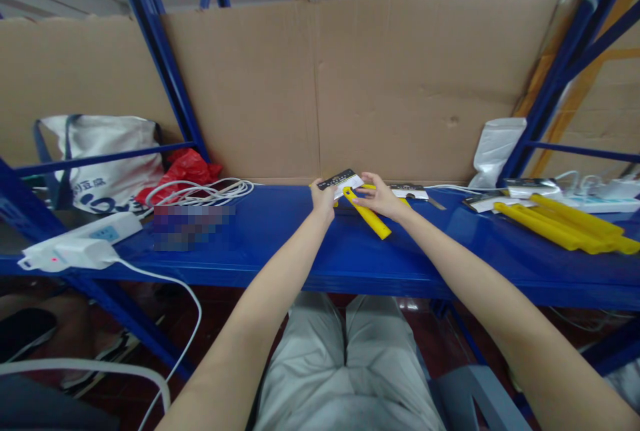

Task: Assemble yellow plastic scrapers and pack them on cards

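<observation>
My left hand [324,199] is closed on the edge of a black-and-white packet [349,182], held tilted above the blue shelf. Close by on the right, my right hand [383,198] has its fingers bent around the upper end of a yellow handle [371,216]. The handle slants down to the right, and a hole shows near its upper end. Another bit of yellow shows by the right fingertips; I cannot tell which piece it belongs to. Behind the right hand lies a second black-and-white packet [411,192], with a thin metal strip [437,203] beside it.
Several yellow handles [560,223] lie piled at the right, near more packets [531,187]. A white pouch [496,151] leans on the cardboard wall [400,84]. At the left are a power strip [100,231], coiled white cable [215,192], red bag [187,171] and cloth bag [110,158].
</observation>
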Demonstrator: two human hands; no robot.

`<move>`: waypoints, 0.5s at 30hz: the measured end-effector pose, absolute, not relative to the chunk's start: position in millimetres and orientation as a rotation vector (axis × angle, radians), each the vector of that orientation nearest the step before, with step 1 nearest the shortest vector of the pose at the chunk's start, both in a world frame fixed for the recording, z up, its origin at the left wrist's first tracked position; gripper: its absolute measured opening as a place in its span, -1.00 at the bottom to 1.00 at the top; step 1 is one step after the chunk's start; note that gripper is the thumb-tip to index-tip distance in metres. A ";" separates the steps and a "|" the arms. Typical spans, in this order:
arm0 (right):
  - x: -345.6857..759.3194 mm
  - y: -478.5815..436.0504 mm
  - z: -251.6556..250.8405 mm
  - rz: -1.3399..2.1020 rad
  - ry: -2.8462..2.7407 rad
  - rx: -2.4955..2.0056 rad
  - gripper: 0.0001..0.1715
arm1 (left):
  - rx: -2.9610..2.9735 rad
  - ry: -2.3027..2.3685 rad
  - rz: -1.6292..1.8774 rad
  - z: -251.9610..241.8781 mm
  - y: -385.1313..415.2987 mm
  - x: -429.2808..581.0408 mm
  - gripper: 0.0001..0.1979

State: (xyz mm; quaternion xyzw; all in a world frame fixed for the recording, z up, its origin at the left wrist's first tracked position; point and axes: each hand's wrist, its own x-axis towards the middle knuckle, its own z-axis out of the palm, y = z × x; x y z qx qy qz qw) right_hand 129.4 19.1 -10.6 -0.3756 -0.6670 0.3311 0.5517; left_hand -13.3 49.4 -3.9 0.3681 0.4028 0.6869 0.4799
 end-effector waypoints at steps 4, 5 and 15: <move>124.9 16.6 -12.8 0.520 -1.851 -0.974 -0.27 | 0.787 0.950 1.688 -2.2 45.6 -11.8 -0.32; 123.7 15.3 -11.9 0.420 -1.915 -1.011 -0.34 | 0.764 0.936 1.695 -1.2 43.9 -11.1 -0.31; 114.6 -11.5 4.5 -0.183 -2.275 -1.381 -0.61 | 0.747 0.915 1.713 -2.0 44.4 -8.1 -0.33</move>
